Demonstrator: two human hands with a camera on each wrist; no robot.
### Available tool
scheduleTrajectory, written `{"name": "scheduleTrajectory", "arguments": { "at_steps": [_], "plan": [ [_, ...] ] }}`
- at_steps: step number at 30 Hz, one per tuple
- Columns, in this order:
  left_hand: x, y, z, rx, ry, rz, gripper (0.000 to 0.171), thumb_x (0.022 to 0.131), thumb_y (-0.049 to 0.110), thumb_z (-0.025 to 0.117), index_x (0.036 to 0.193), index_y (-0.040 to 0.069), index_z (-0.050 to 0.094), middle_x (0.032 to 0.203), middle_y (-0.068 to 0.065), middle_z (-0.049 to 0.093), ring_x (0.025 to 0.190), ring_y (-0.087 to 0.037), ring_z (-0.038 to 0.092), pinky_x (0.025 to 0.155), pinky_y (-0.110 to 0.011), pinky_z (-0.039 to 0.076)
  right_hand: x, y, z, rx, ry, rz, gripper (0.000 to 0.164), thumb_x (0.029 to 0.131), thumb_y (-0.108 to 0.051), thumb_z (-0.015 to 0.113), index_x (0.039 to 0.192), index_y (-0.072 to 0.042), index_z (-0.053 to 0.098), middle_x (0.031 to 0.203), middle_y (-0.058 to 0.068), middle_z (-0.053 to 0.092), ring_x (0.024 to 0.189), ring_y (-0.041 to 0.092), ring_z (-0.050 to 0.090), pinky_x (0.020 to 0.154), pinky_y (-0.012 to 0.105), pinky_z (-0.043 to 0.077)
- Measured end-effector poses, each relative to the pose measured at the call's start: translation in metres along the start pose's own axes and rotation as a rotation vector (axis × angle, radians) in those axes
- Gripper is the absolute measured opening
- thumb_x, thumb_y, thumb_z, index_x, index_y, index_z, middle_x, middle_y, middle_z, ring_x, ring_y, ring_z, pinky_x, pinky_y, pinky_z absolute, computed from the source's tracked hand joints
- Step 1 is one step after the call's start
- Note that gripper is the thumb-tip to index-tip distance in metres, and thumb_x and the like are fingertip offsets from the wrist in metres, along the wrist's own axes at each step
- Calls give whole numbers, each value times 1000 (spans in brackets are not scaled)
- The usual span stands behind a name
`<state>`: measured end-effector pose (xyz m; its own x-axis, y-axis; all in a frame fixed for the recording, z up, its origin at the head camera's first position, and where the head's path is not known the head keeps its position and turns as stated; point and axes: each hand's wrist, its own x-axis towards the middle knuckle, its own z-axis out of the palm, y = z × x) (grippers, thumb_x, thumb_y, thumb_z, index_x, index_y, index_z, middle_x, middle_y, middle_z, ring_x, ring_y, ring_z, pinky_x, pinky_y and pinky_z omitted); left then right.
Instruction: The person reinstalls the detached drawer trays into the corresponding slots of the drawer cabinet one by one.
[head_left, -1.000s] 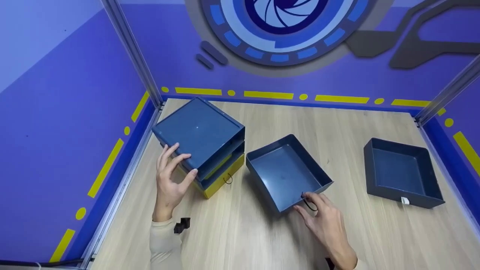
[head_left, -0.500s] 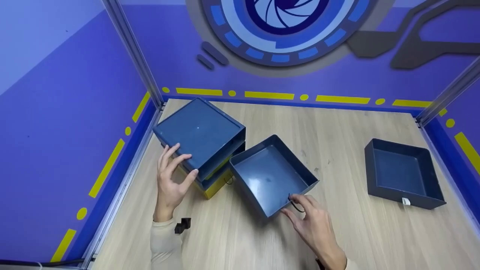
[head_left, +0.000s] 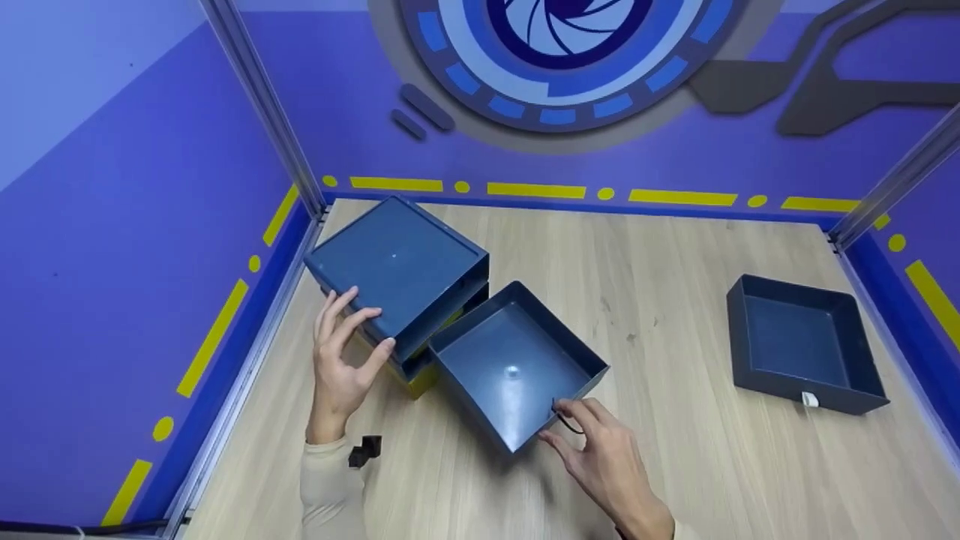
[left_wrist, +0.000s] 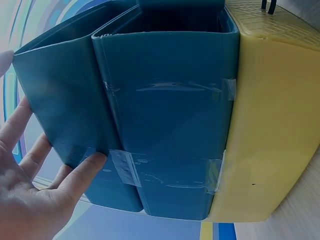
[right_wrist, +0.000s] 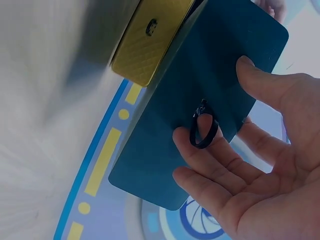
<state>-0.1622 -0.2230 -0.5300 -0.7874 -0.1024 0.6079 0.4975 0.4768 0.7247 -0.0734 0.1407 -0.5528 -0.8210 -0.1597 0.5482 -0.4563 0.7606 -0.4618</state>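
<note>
A stacked drawer unit [head_left: 397, 259] stands at the left, two dark blue casings over a yellow bottom section [left_wrist: 275, 125]. Spread fingers of my left hand [head_left: 341, 367] rest on the top casing's near-left edge and side. My right hand [head_left: 607, 457] holds a dark blue drawer [head_left: 517, 352] by its front, one fingertip through its black loop pull [right_wrist: 202, 125] and the thumb against the front panel. This drawer is raised and tilted, its back corner close to the openings of the casings. Whether it touches them cannot be told.
A second dark blue drawer [head_left: 799, 337] with a white tab lies on the wooden table [head_left: 660, 292] at the right. Blue walls with yellow markings [head_left: 536, 190] enclose the back and sides. A black object [head_left: 365, 451] shows beside my left sleeve.
My right hand has carried the drawer leftward and slightly nearer to me, so that it now overlaps the unit's front in the head view. My left hand has stayed in place.
</note>
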Motion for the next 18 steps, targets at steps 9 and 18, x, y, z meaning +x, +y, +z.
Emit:
{"name": "scheduleTrajectory", "arguments": {
  "at_steps": [9, 18],
  "plan": [
    [-3, -1, 1, -2, 7, -9, 40, 85, 12, 83, 124, 14, 77, 160, -18, 52, 160, -48, 24, 121, -82, 15, -1, -13, 6, 35, -25, -40, 46, 70, -18, 100, 109, -14, 76, 98, -4, 73, 85, 13, 76, 69, 27, 60],
    [0, 1, 0, 7, 4, -14, 40, 85, 14, 84, 124, 15, 77, 160, -17, 52, 160, -48, 25, 121, -82, 15, 1, -16, 9, 33, -32, -70, 46, 70, -18, 100, 109, -15, 76, 98, -5, 72, 83, 13, 75, 69, 28, 59]
  ]
}}
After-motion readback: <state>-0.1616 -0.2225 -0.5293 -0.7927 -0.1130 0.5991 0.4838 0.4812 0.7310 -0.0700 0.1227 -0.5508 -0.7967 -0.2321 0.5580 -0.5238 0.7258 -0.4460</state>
